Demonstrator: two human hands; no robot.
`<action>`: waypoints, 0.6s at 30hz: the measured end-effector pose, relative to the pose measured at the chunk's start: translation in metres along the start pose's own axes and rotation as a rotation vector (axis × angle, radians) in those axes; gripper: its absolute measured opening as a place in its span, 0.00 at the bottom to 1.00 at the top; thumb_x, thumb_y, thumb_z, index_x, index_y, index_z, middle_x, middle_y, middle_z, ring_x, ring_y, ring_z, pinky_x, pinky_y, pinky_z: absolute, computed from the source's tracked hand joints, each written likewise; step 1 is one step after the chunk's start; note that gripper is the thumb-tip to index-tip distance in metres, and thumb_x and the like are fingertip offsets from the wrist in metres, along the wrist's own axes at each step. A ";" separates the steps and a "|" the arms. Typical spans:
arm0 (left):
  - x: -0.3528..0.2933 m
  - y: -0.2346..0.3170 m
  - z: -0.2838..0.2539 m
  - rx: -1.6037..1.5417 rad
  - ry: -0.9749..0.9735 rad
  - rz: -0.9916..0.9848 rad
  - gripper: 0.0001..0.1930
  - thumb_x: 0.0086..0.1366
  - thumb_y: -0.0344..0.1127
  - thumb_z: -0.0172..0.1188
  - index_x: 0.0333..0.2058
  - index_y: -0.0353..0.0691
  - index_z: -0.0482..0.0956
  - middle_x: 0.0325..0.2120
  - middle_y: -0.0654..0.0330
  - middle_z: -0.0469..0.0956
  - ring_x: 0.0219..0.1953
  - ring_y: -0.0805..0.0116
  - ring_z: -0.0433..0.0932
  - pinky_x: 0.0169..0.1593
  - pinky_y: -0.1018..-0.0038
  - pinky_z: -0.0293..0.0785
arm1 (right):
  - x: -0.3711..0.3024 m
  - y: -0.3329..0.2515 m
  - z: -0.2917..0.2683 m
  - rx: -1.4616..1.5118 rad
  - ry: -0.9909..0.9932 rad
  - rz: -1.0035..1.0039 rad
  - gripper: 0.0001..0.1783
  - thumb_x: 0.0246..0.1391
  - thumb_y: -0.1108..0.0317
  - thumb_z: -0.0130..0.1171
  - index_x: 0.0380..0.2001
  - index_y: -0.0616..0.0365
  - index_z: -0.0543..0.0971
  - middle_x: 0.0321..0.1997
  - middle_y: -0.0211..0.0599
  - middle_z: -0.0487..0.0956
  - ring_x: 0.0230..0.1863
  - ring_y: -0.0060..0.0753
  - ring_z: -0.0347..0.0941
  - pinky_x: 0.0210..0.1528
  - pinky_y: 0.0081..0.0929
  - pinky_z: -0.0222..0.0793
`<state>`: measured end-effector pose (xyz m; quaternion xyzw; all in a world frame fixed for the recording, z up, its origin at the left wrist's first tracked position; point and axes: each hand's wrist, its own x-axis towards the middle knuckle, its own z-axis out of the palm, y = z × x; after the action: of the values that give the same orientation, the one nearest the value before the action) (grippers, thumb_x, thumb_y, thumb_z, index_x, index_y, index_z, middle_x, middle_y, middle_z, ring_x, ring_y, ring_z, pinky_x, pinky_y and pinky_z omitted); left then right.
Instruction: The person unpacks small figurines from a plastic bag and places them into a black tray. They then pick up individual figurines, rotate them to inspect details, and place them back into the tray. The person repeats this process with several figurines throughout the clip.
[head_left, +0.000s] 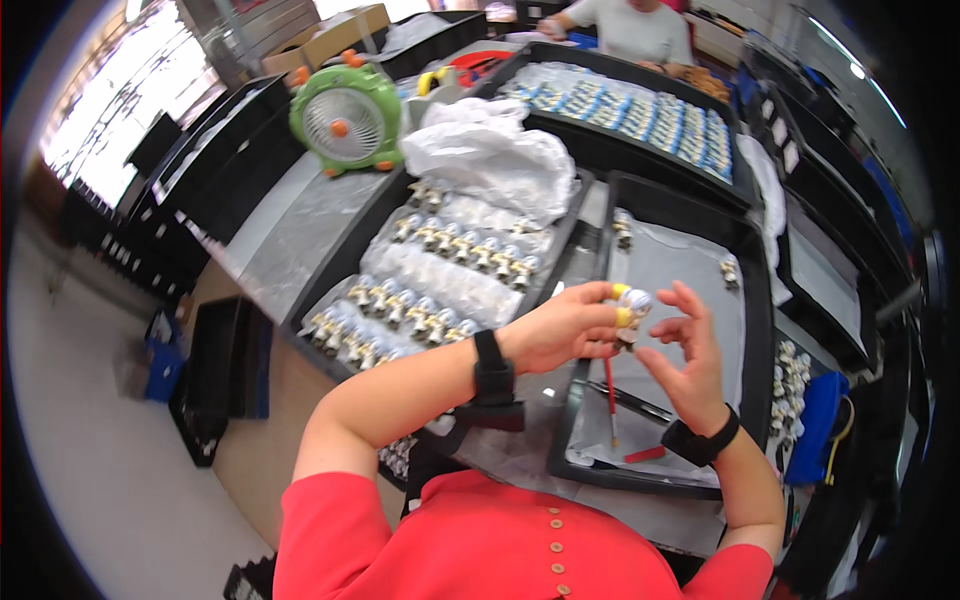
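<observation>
My left hand [555, 328], with yellow covers on its fingertips, pinches a small painted figurine [634, 304] with a whitish, rounded head. Beside the figurine is my right hand [697, 360], its fingers spread and nothing visible in them. Both hands are above a black tray [762, 345] lined with pale paper. On that paper lie a thin red-handled brush [612, 405], a dark pen-like tool [640, 404] and a small red piece [645, 454]. Two groups of small figurines stand toward the tray's far end, one at the left side [623, 229] and one at the right [729, 271].
Left of it, another black tray [310, 312] holds rows of figurines and crumpled white plastic [490, 160]. A green fan [347, 118] stands beyond. Farther back is a tray of blue-and-white pieces [625, 115], with a person [640, 30] behind it. More figurines [790, 385] lie at right.
</observation>
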<state>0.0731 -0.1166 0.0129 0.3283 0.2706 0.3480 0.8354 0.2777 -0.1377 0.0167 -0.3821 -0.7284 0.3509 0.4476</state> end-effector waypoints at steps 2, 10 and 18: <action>0.002 0.013 0.003 0.082 0.101 0.115 0.19 0.61 0.34 0.56 0.51 0.42 0.65 0.43 0.62 0.73 0.44 0.74 0.73 0.42 0.75 0.71 | 0.000 0.003 0.003 0.094 0.087 0.049 0.37 0.45 0.78 0.61 0.59 0.57 0.59 0.50 0.36 0.69 0.38 0.20 0.68 0.45 0.20 0.65; 0.041 0.116 0.071 0.277 0.067 0.467 0.11 0.57 0.33 0.58 0.38 0.40 0.71 0.31 0.65 0.71 0.29 0.75 0.71 0.36 0.72 0.70 | 0.004 -0.030 0.036 0.286 -0.527 0.307 0.12 0.53 0.76 0.54 0.42 0.62 0.73 0.33 0.28 0.75 0.35 0.16 0.71 0.40 0.16 0.67; 0.088 0.144 0.079 0.343 0.230 0.607 0.12 0.48 0.28 0.63 0.33 0.39 0.73 0.24 0.64 0.70 0.20 0.75 0.67 0.22 0.74 0.66 | 0.006 -0.079 0.127 0.718 -0.965 0.279 0.17 0.54 0.75 0.55 0.49 0.61 0.71 0.43 0.29 0.76 0.42 0.18 0.70 0.44 0.20 0.67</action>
<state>0.1226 0.0002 0.1492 0.4878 0.3073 0.5640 0.5911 0.1404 -0.1906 0.0415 -0.0976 -0.6284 0.7627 0.1180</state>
